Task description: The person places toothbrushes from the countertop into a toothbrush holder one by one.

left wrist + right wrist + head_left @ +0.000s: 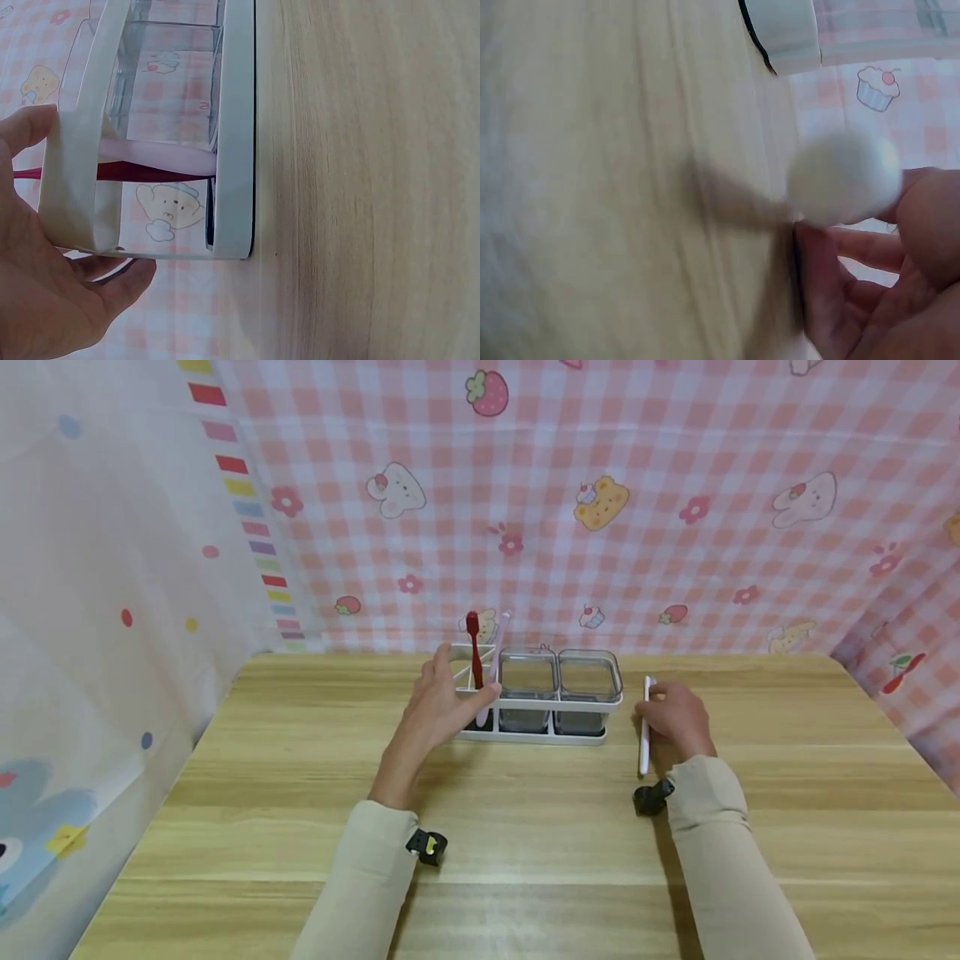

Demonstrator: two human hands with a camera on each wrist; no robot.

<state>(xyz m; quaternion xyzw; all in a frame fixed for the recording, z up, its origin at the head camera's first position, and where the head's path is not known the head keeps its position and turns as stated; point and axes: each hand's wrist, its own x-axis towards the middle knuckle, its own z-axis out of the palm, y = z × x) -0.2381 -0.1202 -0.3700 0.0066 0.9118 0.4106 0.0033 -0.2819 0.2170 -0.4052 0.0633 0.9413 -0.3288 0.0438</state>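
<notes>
A white toothbrush holder (540,703) stands at the back of the table. My left hand (441,706) grips its left end, with the thumb on the front rail and the other fingers behind, as the left wrist view shows. A red toothbrush (476,652) and a pink toothbrush (482,717) stand tilted in the left compartment. To the right of the holder, my right hand (677,717) pinches a pale toothbrush (644,739). In the right wrist view the rounded handle end (845,178) of that toothbrush points at the camera, blurred, just over the tabletop.
Two clear square cups sit in the holder, the middle cup (528,720) and the right cup (581,722). The wooden table (525,843) reaches back to a pink checked cloth (450,552). A white dotted cloth (127,568) hangs along the left side.
</notes>
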